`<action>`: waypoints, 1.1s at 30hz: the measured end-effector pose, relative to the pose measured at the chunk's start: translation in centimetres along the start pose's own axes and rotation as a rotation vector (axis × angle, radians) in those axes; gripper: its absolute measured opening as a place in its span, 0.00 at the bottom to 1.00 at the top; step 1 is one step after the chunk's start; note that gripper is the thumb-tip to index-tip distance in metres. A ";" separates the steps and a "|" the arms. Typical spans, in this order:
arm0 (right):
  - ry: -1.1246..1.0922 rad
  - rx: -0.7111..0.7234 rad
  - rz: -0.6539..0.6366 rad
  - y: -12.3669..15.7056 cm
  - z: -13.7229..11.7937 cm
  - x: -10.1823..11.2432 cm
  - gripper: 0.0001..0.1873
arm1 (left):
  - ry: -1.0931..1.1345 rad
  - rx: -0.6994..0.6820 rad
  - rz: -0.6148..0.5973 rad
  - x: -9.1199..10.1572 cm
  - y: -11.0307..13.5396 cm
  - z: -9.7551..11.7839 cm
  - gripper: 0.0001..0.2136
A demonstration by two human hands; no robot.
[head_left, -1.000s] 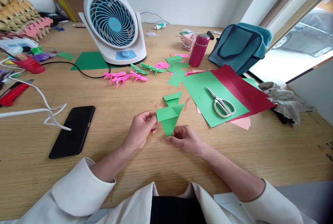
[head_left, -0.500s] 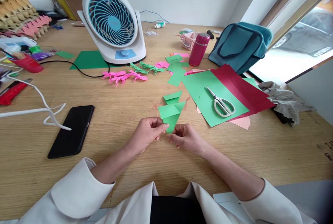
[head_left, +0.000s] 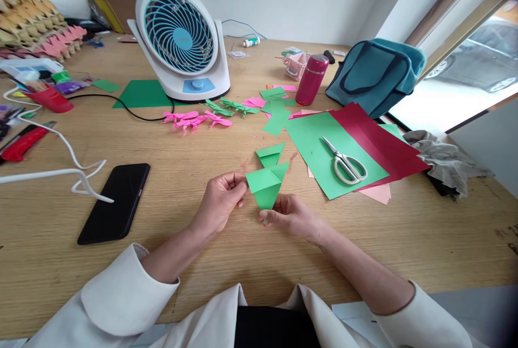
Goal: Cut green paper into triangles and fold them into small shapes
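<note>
Both hands hold a folded green paper triangle (head_left: 266, 184) just above the wooden table (head_left: 202, 261). My left hand (head_left: 220, 200) pinches its left corner with thumb and fingers. My right hand (head_left: 289, 217) pinches the downward tip from below. A second folded green piece (head_left: 269, 153) lies on the table right behind it. Further right, white scissors (head_left: 346, 162) rest on a green sheet (head_left: 319, 145) that overlaps a dark red sheet (head_left: 380, 143).
A black phone (head_left: 115, 201) and a white cable (head_left: 60, 159) lie to the left. Behind stand a white-blue fan (head_left: 180, 35), a magenta bottle (head_left: 311, 78) and a teal bag (head_left: 374, 73). Pink and green folded figures (head_left: 194, 119) lie mid-table. A grey cloth (head_left: 441, 156) sits at the right edge.
My left hand slid along the paper's left edge to the tip by my right hand, then back out to the left corner. The triangle stays in both hands.
</note>
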State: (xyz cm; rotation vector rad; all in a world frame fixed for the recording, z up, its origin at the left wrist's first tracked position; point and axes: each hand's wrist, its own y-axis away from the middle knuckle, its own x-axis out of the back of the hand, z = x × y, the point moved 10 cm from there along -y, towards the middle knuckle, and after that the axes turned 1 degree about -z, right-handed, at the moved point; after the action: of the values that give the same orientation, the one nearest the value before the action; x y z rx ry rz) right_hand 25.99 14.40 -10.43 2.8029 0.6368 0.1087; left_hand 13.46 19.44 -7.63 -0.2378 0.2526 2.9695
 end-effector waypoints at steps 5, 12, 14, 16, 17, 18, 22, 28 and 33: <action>-0.351 -0.013 0.133 -0.2 -0.1 0.7 0.24 | -0.119 -0.034 -0.050 -1.0 0.9 -0.9 0.06; -0.479 -0.024 0.222 -0.1 0.4 1.3 0.19 | -0.228 -0.066 -0.054 -1.6 1.7 -0.1 0.05; -0.469 -0.022 0.238 -0.1 0.4 1.4 0.19 | -0.252 -0.101 -0.031 -1.4 1.7 0.6 0.04; -0.459 -0.015 0.239 -0.1 0.3 1.4 0.19 | -0.273 -0.129 -0.012 -1.2 1.7 1.2 0.04; -0.455 -0.010 0.237 -0.1 0.2 1.4 0.19 | -0.276 -0.136 -0.009 -1.1 1.6 1.3 0.04; -0.450 -0.006 0.234 -0.2 0.1 1.4 0.19 | -0.273 -0.137 -0.012 -1.0 1.6 1.3 0.04; -0.431 -0.007 0.229 -0.2 0.0 1.3 0.19 | -0.194 -0.119 -0.036 -1.0 1.4 0.6 0.05; -0.432 -0.006 0.251 -0.1 0.2 1.5 0.18 | -0.099 -0.043 -0.065 -1.1 0.8 -0.6 0.06; -0.425 -0.017 0.293 0.1 0.5 2.0 0.18 | 0.011 0.022 -0.166 -1.9 1.1 -0.5 0.10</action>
State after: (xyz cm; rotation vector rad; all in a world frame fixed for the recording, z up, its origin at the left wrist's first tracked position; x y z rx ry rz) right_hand 27.95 15.05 -10.82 2.7528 0.1255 -0.4135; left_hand 15.20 18.05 -7.58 -0.2596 0.2539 2.8003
